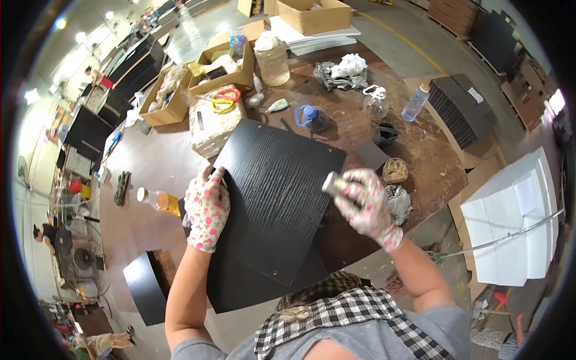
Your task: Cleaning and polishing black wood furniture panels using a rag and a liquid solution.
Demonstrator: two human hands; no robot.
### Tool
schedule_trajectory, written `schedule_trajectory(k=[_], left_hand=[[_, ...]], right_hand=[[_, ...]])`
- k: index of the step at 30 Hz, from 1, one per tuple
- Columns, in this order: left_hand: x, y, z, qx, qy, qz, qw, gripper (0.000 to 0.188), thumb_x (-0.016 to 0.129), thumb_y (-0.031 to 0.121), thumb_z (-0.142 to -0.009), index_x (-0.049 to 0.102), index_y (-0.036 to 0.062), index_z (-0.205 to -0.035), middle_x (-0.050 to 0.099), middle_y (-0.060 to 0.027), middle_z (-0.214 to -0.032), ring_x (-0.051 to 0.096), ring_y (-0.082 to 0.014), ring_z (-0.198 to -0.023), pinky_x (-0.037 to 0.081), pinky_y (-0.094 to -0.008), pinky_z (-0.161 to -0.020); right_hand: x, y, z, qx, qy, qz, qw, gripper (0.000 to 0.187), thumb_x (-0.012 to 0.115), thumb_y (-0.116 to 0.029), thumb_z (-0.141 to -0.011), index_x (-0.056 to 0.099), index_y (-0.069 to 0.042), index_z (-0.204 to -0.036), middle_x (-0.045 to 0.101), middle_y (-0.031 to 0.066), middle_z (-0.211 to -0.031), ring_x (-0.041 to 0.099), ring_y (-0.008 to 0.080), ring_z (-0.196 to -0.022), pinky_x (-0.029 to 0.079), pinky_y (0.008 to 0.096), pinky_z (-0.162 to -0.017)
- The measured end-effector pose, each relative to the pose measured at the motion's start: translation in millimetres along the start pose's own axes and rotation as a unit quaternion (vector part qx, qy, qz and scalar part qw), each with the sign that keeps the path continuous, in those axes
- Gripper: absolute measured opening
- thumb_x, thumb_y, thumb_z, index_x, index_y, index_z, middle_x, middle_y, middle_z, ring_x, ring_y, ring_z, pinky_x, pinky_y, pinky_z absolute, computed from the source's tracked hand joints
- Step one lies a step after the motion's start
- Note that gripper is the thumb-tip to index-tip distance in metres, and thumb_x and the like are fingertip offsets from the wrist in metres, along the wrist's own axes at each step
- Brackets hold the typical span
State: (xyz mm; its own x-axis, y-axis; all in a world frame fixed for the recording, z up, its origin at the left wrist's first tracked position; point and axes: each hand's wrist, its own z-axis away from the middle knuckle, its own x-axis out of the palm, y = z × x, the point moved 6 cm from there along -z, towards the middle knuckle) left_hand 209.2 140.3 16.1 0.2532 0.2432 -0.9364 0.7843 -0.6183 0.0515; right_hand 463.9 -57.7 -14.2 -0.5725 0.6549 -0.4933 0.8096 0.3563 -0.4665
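My left hand (pixel 207 209), in a floral glove, grips the left edge of a black wood-grain panel (pixel 282 186). That panel lies tilted across a second dark panel (pixel 240 285) at the table's near edge. Small holes show near its corners. My right hand (pixel 363 201), also gloved, is closed around a small pale cylindrical object (pixel 330 182) by the panel's right edge. The glove hides most of the object, and its kind is unclear. A bottle of amber liquid (pixel 165 202) lies beside my left hand. A tape roll (pixel 395 170) sits right of my right hand.
Around the panel's far side stand a blue-capped jug (pixel 311 117), a large clear jar (pixel 272 63), a wrapped bundle with scissors (pixel 225 99) and cardboard boxes (pixel 165 108). A clear bottle (pixel 415 103) stands far right. White sheets (pixel 510 222) lean beyond the table's right edge.
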Motion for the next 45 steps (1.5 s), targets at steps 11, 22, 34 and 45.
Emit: schedule_trajectory(k=[11, 22, 34, 45], left_hand=[[-3.8, -0.5, 2.1, 0.003, 0.027, 0.04, 0.999, 0.035, 0.062, 0.004, -0.087, 0.073, 0.0085, -0.12, 0.067, -0.0151, -0.127, 0.064, -0.0358, -0.113, 0.052, -0.0442, -0.098], [-2.1, -0.5, 1.2, 0.016, 0.052, 0.031, 0.998, 0.033, 0.061, -0.001, -0.085, 0.074, 0.0057, -0.115, 0.069, -0.0152, -0.123, 0.066, -0.0356, -0.11, 0.053, -0.0424, -0.097], [-8.9, 15.0, 9.2, 0.013, -0.013, -0.035, 0.999, 0.033, 0.062, 0.011, -0.088, 0.069, 0.0073, -0.12, 0.064, -0.0152, -0.118, 0.063, -0.0358, -0.102, 0.055, -0.0442, -0.083], [-1.8, 8.1, 8.9, -0.008, -0.052, 0.002, 0.999, 0.03, 0.063, 0.009, -0.089, 0.069, 0.0056, -0.118, 0.065, -0.0177, -0.118, 0.064, -0.0377, -0.1, 0.055, -0.0454, -0.085]], right_hand=[[-4.0, 80.4, -15.1, 0.185, 0.068, -0.099, 0.975, 0.027, 0.078, -0.004, -0.085, 0.075, -0.005, -0.112, 0.067, 0.0101, -0.105, 0.067, 0.0251, -0.096, 0.054, 0.0351, -0.085], [-10.9, 85.4, -11.5, 0.186, 0.085, -0.137, 0.969, 0.024, 0.075, -0.003, -0.088, 0.074, -0.005, -0.111, 0.066, 0.0088, -0.111, 0.068, 0.0203, -0.098, 0.055, 0.0319, -0.086], [-0.2, 54.3, 3.7, 0.082, 0.06, -0.001, 0.995, 0.037, 0.082, -0.004, -0.078, 0.071, -0.007, -0.113, 0.067, 0.0116, -0.112, 0.065, 0.0307, -0.105, 0.054, 0.0413, -0.091], [-2.3, -77.6, 38.8, 0.051, -0.069, -0.056, 0.995, 0.044, 0.086, -0.013, -0.072, 0.072, -0.012, -0.115, 0.067, 0.008, -0.11, 0.064, 0.0267, -0.099, 0.054, 0.0426, -0.083]])
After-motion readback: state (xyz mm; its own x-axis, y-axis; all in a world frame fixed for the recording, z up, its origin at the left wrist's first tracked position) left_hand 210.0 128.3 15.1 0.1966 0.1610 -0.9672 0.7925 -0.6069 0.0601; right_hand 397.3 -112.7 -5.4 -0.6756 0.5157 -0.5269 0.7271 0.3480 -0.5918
